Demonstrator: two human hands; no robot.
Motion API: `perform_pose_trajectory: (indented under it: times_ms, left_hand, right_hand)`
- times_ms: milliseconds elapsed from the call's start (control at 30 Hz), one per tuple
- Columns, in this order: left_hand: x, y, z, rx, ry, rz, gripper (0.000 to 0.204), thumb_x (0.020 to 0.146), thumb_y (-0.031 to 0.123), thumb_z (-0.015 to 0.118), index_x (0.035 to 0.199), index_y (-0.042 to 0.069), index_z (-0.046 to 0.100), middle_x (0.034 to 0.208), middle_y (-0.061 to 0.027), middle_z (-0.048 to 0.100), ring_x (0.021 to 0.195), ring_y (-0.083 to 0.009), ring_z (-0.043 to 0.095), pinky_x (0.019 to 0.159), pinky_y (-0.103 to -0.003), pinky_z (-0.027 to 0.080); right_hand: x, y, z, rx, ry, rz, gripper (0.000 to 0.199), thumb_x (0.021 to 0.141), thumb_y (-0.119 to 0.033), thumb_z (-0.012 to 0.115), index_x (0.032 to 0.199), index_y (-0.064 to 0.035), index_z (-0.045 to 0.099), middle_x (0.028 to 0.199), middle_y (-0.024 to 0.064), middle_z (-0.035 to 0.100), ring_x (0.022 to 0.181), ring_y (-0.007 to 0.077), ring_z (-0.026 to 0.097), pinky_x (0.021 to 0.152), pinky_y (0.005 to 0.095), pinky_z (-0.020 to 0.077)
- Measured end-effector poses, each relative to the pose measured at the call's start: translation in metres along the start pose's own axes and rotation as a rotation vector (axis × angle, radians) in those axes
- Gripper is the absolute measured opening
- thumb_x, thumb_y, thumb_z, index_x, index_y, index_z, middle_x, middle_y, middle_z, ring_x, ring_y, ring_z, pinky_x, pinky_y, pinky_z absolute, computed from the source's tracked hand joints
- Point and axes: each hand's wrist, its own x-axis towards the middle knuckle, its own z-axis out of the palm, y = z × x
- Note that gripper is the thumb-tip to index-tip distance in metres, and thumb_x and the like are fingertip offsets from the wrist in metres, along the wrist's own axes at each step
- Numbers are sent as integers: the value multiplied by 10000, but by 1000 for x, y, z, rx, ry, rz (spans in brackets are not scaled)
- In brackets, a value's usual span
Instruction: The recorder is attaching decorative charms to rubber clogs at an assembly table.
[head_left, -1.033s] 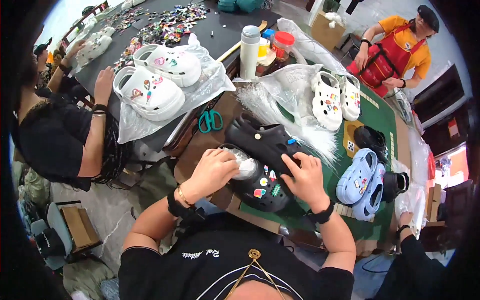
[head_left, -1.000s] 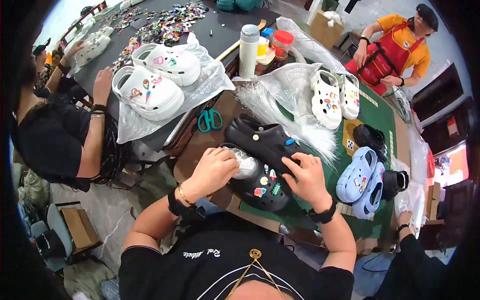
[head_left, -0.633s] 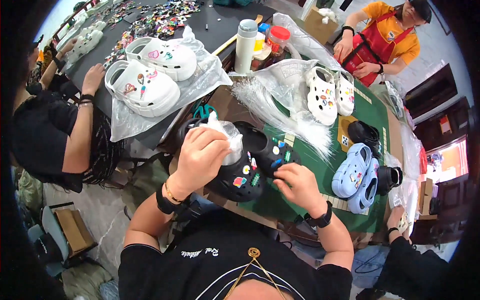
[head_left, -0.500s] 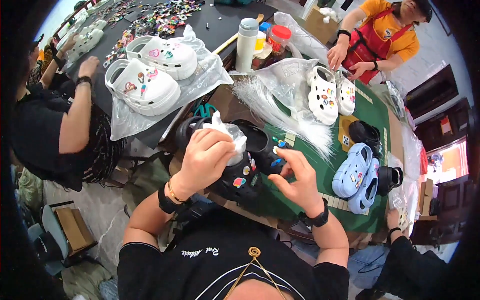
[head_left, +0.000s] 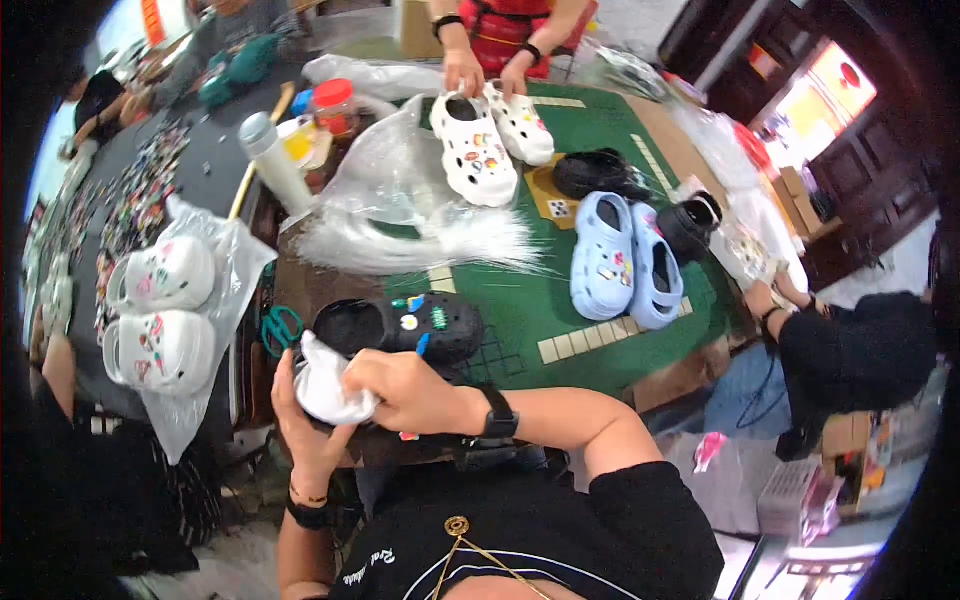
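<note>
From the head camera, looking down: both hands are working close to the chest at the near edge of the table. The left hand [head_left: 300,425] cups from below, fingers curled up around a crumpled wad of white paper or plastic stuffing [head_left: 325,385], and the right hand [head_left: 405,388] is closed over the same wad from the right, thumb and fingers pinching it. The wad is bunched, pale and glossy in places, pressed between the two palms; whether a shoe lies under it I cannot tell, since the hands cover that spot. Just beyond the knuckles lies a black foam clog with coloured charms on its top [head_left: 400,325], opening to the left, toe towards the green felt table mat [head_left: 560,300]. Further out on the mat, a pair of light blue clogs [head_left: 625,260] lies side by side, and a pair of white charm-studded clogs [head_left: 490,140] sits near another person's hands at the far edge. On the left, two white clogs on a clear plastic bag [head_left: 160,310] are blurred by the lens rim.
</note>
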Motion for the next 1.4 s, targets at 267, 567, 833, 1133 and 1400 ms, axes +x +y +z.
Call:
perform_pose_trajectory:
  times_ms: [267,567,833,1133,1400]
  left_hand:
    - [-25,-29,8,-212,-10,-213,954,655,179,861,1440,-18,355,1453,-208,397,1331,-353,415,1102,-477,350]
    - [8,20,-33,357,-183,83,731,647,195,844,1291,22,545,1393,-189,485,1302,-403,429,1077,-493,336]
    - [73,24,-5,445,-533,323,777,637,-19,648,1388,11,451,1380,-156,506,1330,-349,429,1099,-463,332]
    - [64,2,62,98,-605,75,327,709,-35,555,1034,-67,572,918,-227,646,905,-423,615,808,-490,489]
    - [45,12,39,-109,-252,-354,199,760,-83,621,956,-52,639,875,-115,698,800,-139,644,717,-307,527]
  right_hand:
    - [20,-25,-14,49,245,-118,252,711,22,697,918,-48,571,867,119,600,800,328,620,695,360,508]
    - [-10,9,-234,172,1101,293,174,946,-173,609,1032,-25,637,859,36,646,750,169,604,665,303,497]
    - [-154,19,-427,567,1356,100,449,976,-215,578,1280,89,451,1239,262,568,1065,297,625,834,357,576]
    - [-160,23,-219,283,361,949,279,999,-251,552,1162,-34,614,990,80,694,731,133,642,602,251,504]
    - [-112,63,-169,-447,153,835,294,854,-172,697,1105,-24,655,979,119,694,762,221,678,648,340,533]
